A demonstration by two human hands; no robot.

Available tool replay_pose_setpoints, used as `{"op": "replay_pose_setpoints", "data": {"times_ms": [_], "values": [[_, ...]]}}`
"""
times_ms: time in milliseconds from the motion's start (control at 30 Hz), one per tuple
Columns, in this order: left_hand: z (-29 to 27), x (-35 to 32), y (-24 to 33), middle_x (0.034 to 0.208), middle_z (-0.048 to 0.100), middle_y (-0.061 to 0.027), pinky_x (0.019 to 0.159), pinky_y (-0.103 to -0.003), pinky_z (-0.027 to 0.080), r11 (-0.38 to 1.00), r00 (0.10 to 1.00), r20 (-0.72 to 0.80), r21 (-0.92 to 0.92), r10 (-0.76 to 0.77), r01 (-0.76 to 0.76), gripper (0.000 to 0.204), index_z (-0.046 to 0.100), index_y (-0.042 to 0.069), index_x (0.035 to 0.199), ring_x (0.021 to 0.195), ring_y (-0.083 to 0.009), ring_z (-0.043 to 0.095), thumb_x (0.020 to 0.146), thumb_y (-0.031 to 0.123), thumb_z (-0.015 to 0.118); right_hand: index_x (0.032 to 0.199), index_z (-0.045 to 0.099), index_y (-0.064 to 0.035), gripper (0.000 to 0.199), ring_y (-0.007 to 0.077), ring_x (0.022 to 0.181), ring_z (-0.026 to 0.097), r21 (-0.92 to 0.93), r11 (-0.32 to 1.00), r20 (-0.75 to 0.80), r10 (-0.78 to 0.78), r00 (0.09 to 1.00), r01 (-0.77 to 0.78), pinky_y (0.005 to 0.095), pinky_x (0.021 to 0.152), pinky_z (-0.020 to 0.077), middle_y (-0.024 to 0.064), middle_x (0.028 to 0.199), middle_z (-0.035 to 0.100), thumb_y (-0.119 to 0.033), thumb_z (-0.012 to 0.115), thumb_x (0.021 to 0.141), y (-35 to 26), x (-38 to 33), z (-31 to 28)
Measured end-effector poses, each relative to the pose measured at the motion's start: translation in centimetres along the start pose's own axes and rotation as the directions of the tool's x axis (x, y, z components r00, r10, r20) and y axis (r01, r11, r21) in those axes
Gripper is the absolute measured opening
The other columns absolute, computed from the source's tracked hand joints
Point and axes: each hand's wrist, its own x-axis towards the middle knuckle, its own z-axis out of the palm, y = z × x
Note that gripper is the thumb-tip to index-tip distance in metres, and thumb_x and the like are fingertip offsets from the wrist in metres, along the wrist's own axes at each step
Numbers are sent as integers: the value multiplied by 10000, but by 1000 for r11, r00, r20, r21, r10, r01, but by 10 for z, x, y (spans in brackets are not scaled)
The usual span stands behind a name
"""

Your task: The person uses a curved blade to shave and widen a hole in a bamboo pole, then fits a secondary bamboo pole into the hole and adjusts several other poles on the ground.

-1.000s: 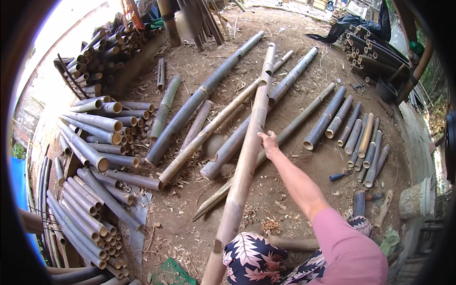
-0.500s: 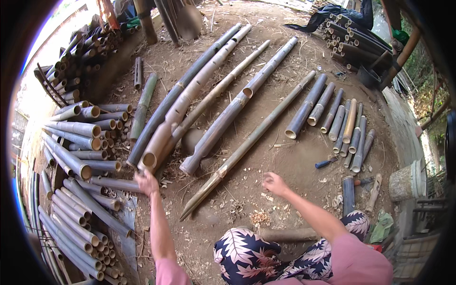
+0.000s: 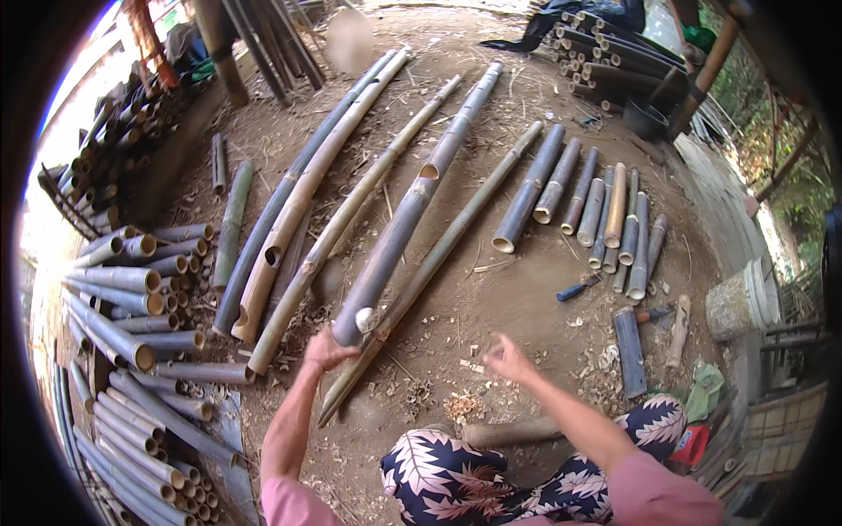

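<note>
My left hand [image 3: 331,351] is closed around the near end of a thick grey-brown bamboo pole [image 3: 399,219]. The pole lies slanting away from me, with a cut opening partway along and a pale cut by its near end. Just right of it runs a thinner greenish bamboo pole [image 3: 438,250] with a pointed near end. My right hand [image 3: 510,358] hovers over the dirt with loosely bent fingers apart, holding nothing. To the left lie a slender tan bamboo pole [image 3: 351,210], a notched pale-brown bamboo pole [image 3: 298,197] and a dark grey bamboo pole [image 3: 279,197].
Stacks of bamboo [image 3: 132,421] fill the left side. Short bamboo tubes [image 3: 557,180] stand in a row at right, near a blue-handled tool [image 3: 576,288]. A white bucket [image 3: 741,302] is farther right. Wood shavings [image 3: 465,406] lie before my knees, by a bamboo log [image 3: 513,431].
My left hand has moved right, from the pale-brown pole's near end to the grey-brown pole's. The pale-brown pole now shows its hole and notch turned differently. The view has shifted; my right hand remains empty.
</note>
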Motion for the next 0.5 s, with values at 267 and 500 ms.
{"op": "replay_pose_setpoints", "data": {"times_ms": [267,500], "values": [[49,-120,229,1107,655,-200,823,-361,566,777,587,637,-629,500,22,867,519,-72,1254,961,-245,676,815,672,591,1281,465,12,907,261,915,634,845,524,172,-73,982,-109,437,792,540,132,999,606,-596,777,684,-99,87,-108],[66,-37,338,1248,562,-288,1002,-480,443,738,593,565,-43,574,-674,911,450,-80,1319,1173,-397,545,810,659,610,1190,552,94,817,298,946,667,-242,940,-298,162,941,-239,389,768,549,243,1071,656,-404,820,599,-39,-39,-311]]}}
